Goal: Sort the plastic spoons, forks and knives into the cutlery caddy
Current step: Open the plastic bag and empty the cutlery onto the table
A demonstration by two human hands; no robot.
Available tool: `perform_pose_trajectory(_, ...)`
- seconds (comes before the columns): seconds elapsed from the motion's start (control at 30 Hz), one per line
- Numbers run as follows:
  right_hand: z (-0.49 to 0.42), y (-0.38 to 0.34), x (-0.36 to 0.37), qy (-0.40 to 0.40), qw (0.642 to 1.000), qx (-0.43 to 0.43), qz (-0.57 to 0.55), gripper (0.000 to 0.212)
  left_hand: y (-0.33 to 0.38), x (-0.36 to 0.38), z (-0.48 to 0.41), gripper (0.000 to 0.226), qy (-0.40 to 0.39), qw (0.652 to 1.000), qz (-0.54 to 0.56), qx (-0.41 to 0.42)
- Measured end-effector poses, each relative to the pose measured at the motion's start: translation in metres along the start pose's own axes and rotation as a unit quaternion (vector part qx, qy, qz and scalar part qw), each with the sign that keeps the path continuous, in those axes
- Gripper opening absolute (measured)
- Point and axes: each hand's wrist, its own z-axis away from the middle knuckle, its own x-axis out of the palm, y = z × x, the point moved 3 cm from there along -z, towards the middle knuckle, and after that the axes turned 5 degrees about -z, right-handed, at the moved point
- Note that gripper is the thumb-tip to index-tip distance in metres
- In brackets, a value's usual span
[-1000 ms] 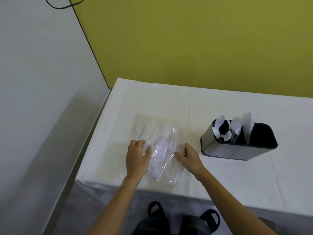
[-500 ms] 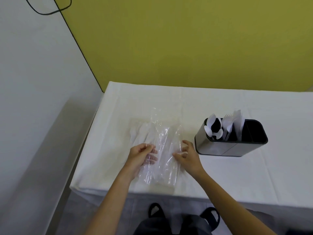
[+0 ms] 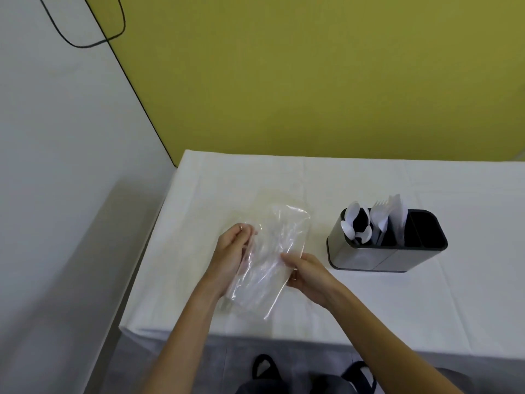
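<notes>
A clear plastic bag (image 3: 270,251) with white plastic cutlery inside is lifted off the white table (image 3: 369,302), tilted. My left hand (image 3: 231,251) grips its left edge. My right hand (image 3: 308,270) pinches its right edge. To the right stands the grey cutlery caddy (image 3: 366,255) with a black rim. Its left compartment holds white spoons (image 3: 353,220), the one beside it forks (image 3: 379,216), and then knives (image 3: 397,214). The rightmost compartment looks empty.
The table's near edge runs just below the bag, its left edge close to my left forearm. A grey wall is to the left and a yellow wall behind. Dark shoes (image 3: 265,368) show on the floor below.
The bag lay flat on the table under both hands a second ago. Now both hands have gathered it at its edges and raised it off the cloth.
</notes>
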Motion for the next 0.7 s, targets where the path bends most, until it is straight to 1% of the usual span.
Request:
perform_pose_trajectory(0.07, 0.001, -0.013, 0.008, 0.021, 0.999, -0.033, 0.025, 0.019, 0.009, -0.006, -0.002, 0.026, 0.038, 0.997, -0.053, 0.028)
perform_pose_trajectory(0.13, 0.001, -0.023, 0.014, 0.014, 0.997, -0.056, 0.044, 0.021, 0.014, -0.016, -0.005, 0.026, 0.087, 0.991, -0.081, 0.054)
perform_pose_trajectory(0.2, 0.003, -0.031, 0.023, -0.017, 0.998, -0.063, 0.005, 0.022, 0.019, -0.027, -0.006, 0.025, 0.132, 0.981, -0.116, 0.077)
perform_pose_trajectory(0.27, 0.005, -0.039, 0.032, -0.043, 0.996, -0.062, -0.037, 0.02, 0.02, -0.034, -0.008, 0.022, 0.155, 0.979, -0.113, 0.074)
perform_pose_trajectory(0.3, 0.008, -0.045, 0.037, -0.057, 0.995, -0.067, -0.045, 0.02, 0.019, -0.036, -0.009, 0.021, 0.153, 0.982, -0.097, 0.063)
perform_pose_trajectory(0.37, 0.012, -0.058, 0.044, -0.088, 0.991, -0.081, -0.054, 0.022, 0.018, -0.035, -0.013, 0.023, 0.121, 0.991, -0.049, 0.041)
perform_pose_trajectory(0.43, 0.019, -0.077, 0.046, -0.106, 0.987, -0.102, -0.06, 0.024, 0.027, -0.029, -0.015, 0.024, 0.089, 0.995, -0.012, 0.042)
perform_pose_trajectory(0.5, 0.028, -0.102, 0.042, -0.117, 0.982, -0.134, -0.069, 0.021, 0.053, -0.02, -0.014, 0.024, 0.078, 0.994, -0.001, 0.078)
perform_pose_trajectory(0.6, 0.052, -0.148, 0.029, -0.129, 0.968, -0.192, -0.092, 0.022, 0.113, 0.003, -0.012, 0.022, 0.079, 0.984, -0.006, 0.159)
perform_pose_trajectory(0.7, 0.082, -0.197, -0.002, -0.112, 0.953, -0.259, -0.11, 0.027, 0.175, 0.048, -0.01, 0.02, 0.07, 0.967, -0.03, 0.242)
